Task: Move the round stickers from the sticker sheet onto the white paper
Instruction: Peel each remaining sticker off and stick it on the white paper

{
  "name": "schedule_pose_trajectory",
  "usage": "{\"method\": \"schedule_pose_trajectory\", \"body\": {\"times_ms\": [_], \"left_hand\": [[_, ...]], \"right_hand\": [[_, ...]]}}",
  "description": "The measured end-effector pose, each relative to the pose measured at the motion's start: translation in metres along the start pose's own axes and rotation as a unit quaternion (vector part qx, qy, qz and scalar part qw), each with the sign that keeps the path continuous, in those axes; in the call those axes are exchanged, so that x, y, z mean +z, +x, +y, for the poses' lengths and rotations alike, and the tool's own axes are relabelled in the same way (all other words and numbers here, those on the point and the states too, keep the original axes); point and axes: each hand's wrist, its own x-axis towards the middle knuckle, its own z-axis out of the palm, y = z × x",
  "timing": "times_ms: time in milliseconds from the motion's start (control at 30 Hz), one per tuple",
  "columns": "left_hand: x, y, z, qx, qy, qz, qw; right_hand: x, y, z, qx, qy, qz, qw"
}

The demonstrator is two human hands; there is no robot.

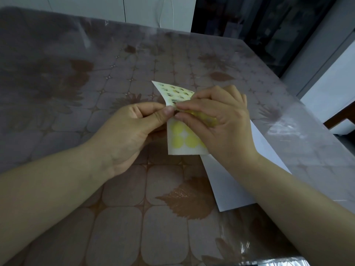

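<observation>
Head view: a thin white sticker sheet [173, 148] of round yellow stickers [177, 129] is held bent double above the patterned surface [123, 189], beside the flat white paper [230, 185]. It looks light, floppy and easily creased, so it is best pinched at an edge. The left hand [130, 127] pinches the fold between thumb and forefinger, and the right hand [221, 120] pinches there too with curled fingers.

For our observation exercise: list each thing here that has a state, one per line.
Sticker sheet: bent over, held in both hands, round stickers on it.
White paper: flat on the table, no stickers visible.
Left hand: pinches the sheet at the bend.
Right hand: pinches the sheet at the bend.
</observation>
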Motion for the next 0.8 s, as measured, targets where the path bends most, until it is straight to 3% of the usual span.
{"method": "schedule_pose_trajectory", "body": {"times_ms": [100, 267, 467, 567, 667, 800], "left_hand": [[0.002, -0.001, 0.002, -0.016, -0.007, -0.017, 1.000], [0.002, 0.001, 0.003, -0.022, 0.000, 0.035, 0.999], [0.004, -0.001, 0.001, 0.000, 0.009, 0.048, 0.999], [0.003, -0.001, 0.001, -0.002, 0.006, 0.067, 0.998], [-0.002, 0.003, 0.001, -0.008, 0.024, 0.109, 0.994], [-0.006, 0.007, 0.000, -0.009, 0.056, 0.134, 0.989]], "right_hand": [[-0.002, 0.000, 0.000, -0.028, -0.010, 0.026, 0.999], [-0.003, -0.001, 0.000, -0.077, -0.029, 0.058, 0.995], [-0.006, 0.001, 0.001, -0.057, 0.010, -0.011, 0.998], [-0.019, 0.009, -0.004, 0.056, 0.136, -0.097, 0.984], [-0.051, 0.023, 0.014, 0.255, 0.279, -0.117, 0.918], [-0.096, 0.019, 0.071, 0.405, 0.175, -0.216, 0.871]]}}
